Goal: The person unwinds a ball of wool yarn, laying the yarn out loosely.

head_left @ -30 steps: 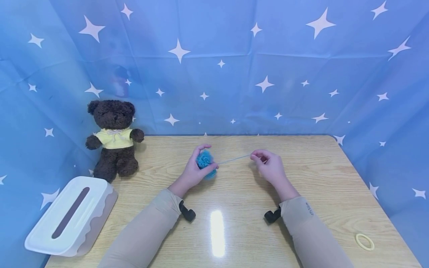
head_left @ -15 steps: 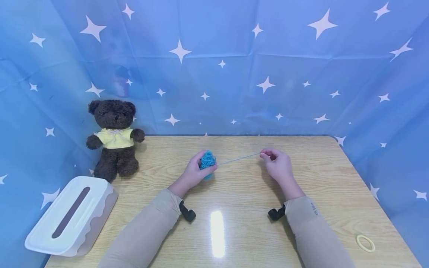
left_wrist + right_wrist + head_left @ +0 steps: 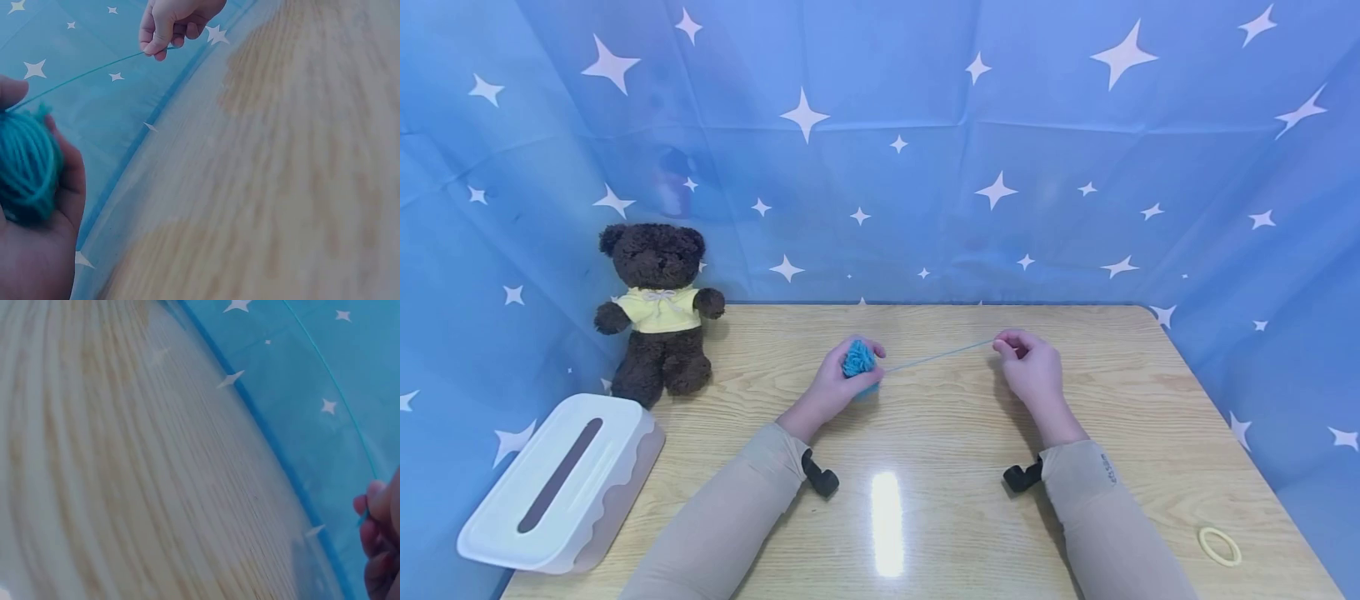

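Note:
A small ball of teal yarn point(image 3: 858, 358) sits in my left hand point(image 3: 831, 390), with the fingers curled behind it and the thumb across its near side. In the left wrist view the wound strands of the yarn ball point(image 3: 28, 165) show plainly. One thin strand point(image 3: 940, 356) runs from the ball, stretched nearly straight, over to my right hand point(image 3: 1033, 371). There the thumb and forefinger pinch it. The right wrist view shows a short teal end poking out below the pinching fingertips point(image 3: 375, 494). Both hands are above the back half of the wooden table point(image 3: 955, 433).
A brown teddy bear point(image 3: 658, 312) in a yellow top stands at the table's back left. In front of it is a white tissue box point(image 3: 561, 483) with a slotted lid. A pale yellow ring point(image 3: 1220, 547) lies at the front right. Behind hangs a blue star-printed cloth point(image 3: 880, 175).
My right hand has moved to the right, so the strand between the hands is longer. In my left hand the yarn ball has turned and the fingers have shifted round it.

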Tool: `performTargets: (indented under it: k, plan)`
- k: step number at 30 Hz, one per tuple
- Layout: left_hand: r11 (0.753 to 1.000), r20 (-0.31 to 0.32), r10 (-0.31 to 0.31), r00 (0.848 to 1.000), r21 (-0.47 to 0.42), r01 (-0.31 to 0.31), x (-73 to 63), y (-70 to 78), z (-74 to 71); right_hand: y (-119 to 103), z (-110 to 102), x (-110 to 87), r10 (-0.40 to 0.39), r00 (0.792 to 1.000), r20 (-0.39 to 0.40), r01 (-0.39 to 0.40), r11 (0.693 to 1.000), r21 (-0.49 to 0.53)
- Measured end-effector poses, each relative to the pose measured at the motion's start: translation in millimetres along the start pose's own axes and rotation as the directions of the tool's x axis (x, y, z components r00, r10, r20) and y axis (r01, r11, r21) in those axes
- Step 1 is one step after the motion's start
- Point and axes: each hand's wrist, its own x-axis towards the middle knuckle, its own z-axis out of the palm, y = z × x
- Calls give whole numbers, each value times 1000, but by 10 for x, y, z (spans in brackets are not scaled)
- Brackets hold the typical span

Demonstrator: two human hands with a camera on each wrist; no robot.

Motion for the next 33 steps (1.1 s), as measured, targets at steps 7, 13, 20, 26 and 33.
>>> performTargets:
  k: [7,13,20,26,33]
  plan:
    - [998,14,-2,1000,-67,3,27,-14,8,24,-46,22,62,997,-43,-63,998,-15]
    - [992,16,16,1000,-129,-14,35,-52,11,47,-78,38,88,995,-43,-90,995,-52]
    - [996,-9,19,1000,-86,-20,30,-56,13,123,-106,68,119,992,-50,-123,988,-88]
    - [983,9,1,1000,-181,0,23,-40,9,169,-125,83,109,993,-43,-113,987,-116]
    - [990,-32,6,999,-139,-11,31,-72,-9,233,-162,87,135,990,-49,-140,983,-122]
